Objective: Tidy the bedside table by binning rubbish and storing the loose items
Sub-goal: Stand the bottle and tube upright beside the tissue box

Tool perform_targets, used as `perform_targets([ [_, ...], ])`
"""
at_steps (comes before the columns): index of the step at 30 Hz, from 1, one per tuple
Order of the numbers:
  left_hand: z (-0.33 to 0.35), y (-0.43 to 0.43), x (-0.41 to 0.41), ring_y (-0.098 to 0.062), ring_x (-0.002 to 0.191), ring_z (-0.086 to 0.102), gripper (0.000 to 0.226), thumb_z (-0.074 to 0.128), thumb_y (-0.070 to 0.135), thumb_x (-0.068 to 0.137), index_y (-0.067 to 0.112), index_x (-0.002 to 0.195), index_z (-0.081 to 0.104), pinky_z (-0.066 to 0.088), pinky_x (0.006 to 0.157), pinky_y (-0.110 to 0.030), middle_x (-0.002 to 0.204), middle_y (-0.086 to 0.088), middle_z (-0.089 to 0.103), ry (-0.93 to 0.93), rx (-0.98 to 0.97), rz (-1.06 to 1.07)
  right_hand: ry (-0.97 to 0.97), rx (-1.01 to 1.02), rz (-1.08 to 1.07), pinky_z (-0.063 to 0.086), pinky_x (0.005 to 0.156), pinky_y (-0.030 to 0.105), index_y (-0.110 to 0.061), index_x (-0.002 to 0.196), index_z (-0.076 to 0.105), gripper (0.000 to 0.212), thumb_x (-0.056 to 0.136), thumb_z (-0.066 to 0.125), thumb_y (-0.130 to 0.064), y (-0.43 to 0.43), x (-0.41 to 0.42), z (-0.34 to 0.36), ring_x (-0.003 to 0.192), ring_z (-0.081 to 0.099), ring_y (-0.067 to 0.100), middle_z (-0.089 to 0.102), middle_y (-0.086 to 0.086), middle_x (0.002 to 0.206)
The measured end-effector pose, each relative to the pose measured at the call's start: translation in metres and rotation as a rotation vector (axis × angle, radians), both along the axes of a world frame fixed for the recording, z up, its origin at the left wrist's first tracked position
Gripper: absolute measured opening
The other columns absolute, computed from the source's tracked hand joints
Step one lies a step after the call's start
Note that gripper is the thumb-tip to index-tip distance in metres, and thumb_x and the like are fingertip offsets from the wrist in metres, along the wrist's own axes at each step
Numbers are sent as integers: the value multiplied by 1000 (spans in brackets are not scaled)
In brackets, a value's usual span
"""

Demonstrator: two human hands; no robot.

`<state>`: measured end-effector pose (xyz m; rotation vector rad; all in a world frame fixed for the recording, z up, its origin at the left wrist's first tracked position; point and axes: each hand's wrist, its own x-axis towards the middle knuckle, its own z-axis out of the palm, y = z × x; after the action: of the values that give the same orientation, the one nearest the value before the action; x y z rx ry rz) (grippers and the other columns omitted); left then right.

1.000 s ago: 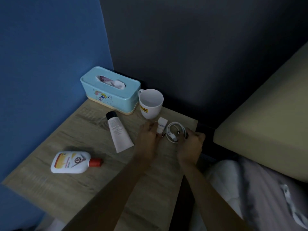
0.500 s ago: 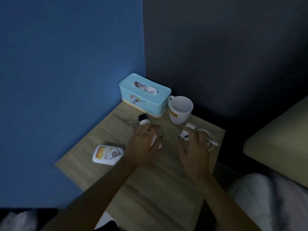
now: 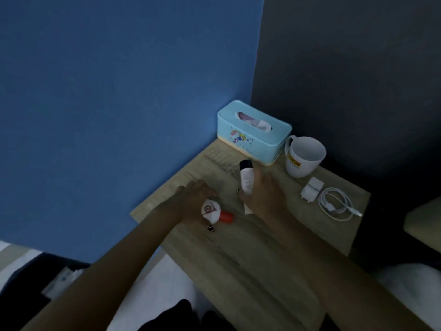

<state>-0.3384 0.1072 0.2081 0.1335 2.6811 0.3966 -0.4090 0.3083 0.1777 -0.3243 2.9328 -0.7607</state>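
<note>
My left hand point(image 3: 195, 201) lies over the white bottle with a red cap point(image 3: 218, 212) near the left edge of the wooden bedside table point(image 3: 274, 254), fingers wrapped around it. The white cream tube with a black cap point(image 3: 246, 176) lies in the middle of the table, and my right hand point(image 3: 265, 194) is closed around its lower half. A white charger plug point(image 3: 311, 189) and a coiled white cable point(image 3: 336, 204) rest untouched at the right.
A light blue tissue box point(image 3: 253, 134) stands in the far corner against the blue wall, with a white mug point(image 3: 304, 156) beside it. A beige mattress edge point(image 3: 422, 220) is at the right. White bedding point(image 3: 405, 287) lies below the table.
My left hand went from the cream tube to the red-capped bottle. My right hand left the charger and cable and took hold of the tube. The view swung left.
</note>
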Motion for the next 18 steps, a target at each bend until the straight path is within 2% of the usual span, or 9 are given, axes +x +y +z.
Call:
perform_targets([
  [3,-4,2,1,-22,125,38,85,80,45,66,27,138,38,37,100,-39,132,-2,42,23,3,8,-91,-80,52,53,78,42,-33,141,20,81,75,67,-41,1,5,6,102,59,29,54,11,120],
  [6,-5,2,-2,-19,106,46,66,77,39,71,19,127,47,42,90,-32,117,-2,44,12,51,53,-232,-281,62,51,67,36,-38,126,35,42,88,53,-35,4,9,20,79,64,23,61,2,93],
  [8,-5,3,-4,-18,94,46,38,65,39,82,15,110,55,41,93,-29,107,-3,51,14,130,132,-454,-535,-11,46,58,31,-38,115,47,22,94,47,-32,9,7,31,64,58,17,59,-2,80],
  [9,-5,3,-5,-18,93,48,33,61,38,85,13,105,58,43,89,-26,107,-6,55,29,156,162,-611,-687,-45,43,49,26,-36,110,51,16,96,46,-30,13,5,37,56,54,13,56,-3,76],
  [10,-4,4,-6,-18,93,52,33,63,34,85,9,106,58,43,79,-19,110,-9,58,40,196,202,-790,-842,-80,39,41,21,-32,105,54,13,97,45,-29,18,3,43,49,50,9,54,-2,75],
  [12,1,7,-7,-16,91,55,43,70,26,83,4,115,52,40,63,-15,110,-11,60,99,302,283,-1104,-1088,-200,35,32,15,-18,108,55,18,100,40,-22,27,-2,52,42,50,6,56,8,78],
  [13,2,9,-7,-16,90,56,48,71,25,83,3,118,48,39,60,-16,110,-13,61,138,361,331,-1195,-1126,-246,36,31,12,-9,113,54,22,100,37,-16,30,-3,54,43,50,7,57,14,81],
  [16,0,16,-14,-16,88,55,51,71,25,83,3,120,43,37,57,-15,113,-15,60,145,482,418,-1312,-1143,-265,44,39,11,6,118,51,31,93,44,-11,34,-6,51,52,53,10,58,20,87],
  [18,-2,21,-20,-15,88,54,52,71,26,83,4,121,42,36,57,-15,115,-15,59,134,514,450,-1354,-1208,-250,51,47,17,7,120,51,43,84,50,-17,36,-9,51,63,63,17,62,24,93],
])
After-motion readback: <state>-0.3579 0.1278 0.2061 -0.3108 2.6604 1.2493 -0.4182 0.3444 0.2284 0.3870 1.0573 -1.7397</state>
